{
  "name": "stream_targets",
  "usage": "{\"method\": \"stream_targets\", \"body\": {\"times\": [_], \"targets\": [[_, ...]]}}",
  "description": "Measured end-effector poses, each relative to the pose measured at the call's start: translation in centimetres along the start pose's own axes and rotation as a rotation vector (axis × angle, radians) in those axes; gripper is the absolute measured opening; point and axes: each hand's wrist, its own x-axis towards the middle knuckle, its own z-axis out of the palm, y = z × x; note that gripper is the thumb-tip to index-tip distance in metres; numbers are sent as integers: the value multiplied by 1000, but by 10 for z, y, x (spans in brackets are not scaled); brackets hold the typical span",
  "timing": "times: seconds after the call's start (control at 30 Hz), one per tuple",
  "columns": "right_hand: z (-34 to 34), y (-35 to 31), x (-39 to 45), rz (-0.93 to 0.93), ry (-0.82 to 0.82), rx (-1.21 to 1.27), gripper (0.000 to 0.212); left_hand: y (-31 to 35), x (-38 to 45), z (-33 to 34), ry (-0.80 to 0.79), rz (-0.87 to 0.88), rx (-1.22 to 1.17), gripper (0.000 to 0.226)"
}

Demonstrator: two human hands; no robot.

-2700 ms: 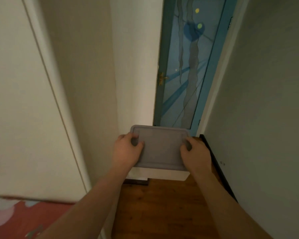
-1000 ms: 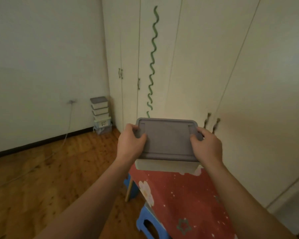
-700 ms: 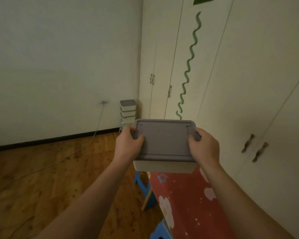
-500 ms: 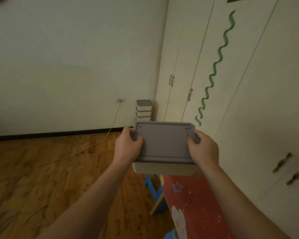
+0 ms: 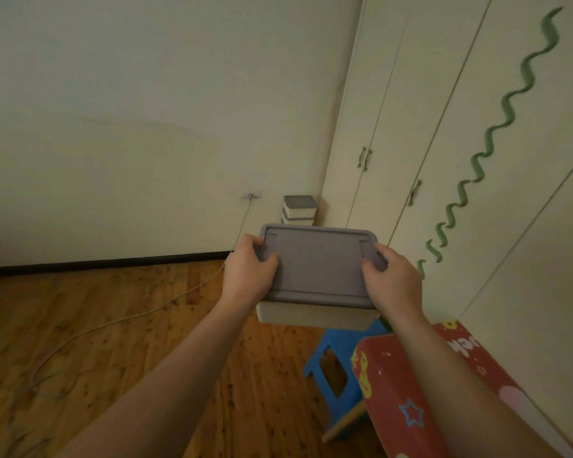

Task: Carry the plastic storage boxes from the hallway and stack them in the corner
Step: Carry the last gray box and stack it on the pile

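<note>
Closer now, the stack of lidded boxes point(image 5: 299, 209) in the corner sits at 12 o'clock. Both grips clamp the carried storage box point(image 5: 316, 276): left hand point(image 5: 250, 274) and right hand point(image 5: 392, 280) curl over its matte grey rounded-rectangle lid, pale tub below, above a blue plastic stool point(image 5: 339, 365).

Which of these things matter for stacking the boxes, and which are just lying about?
Part of the job:
- grey-lidded storage box, gripped by left hand and right hand
- stack of boxes in the corner

Just lying about:
- blue stool
- red patterned table
- white cable
- wardrobe doors
</note>
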Motion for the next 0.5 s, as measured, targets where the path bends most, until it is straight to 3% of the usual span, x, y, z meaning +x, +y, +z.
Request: {"method": "stream_targets", "body": {"times": [0.27, 0.5], "targets": [[50, -48, 43, -2, 38, 2, 52, -19, 83, -20, -26, 6, 8, 32], [84, -52, 106, 14, 9, 25, 51, -30, 152, 4, -49, -8, 24, 32]]}}
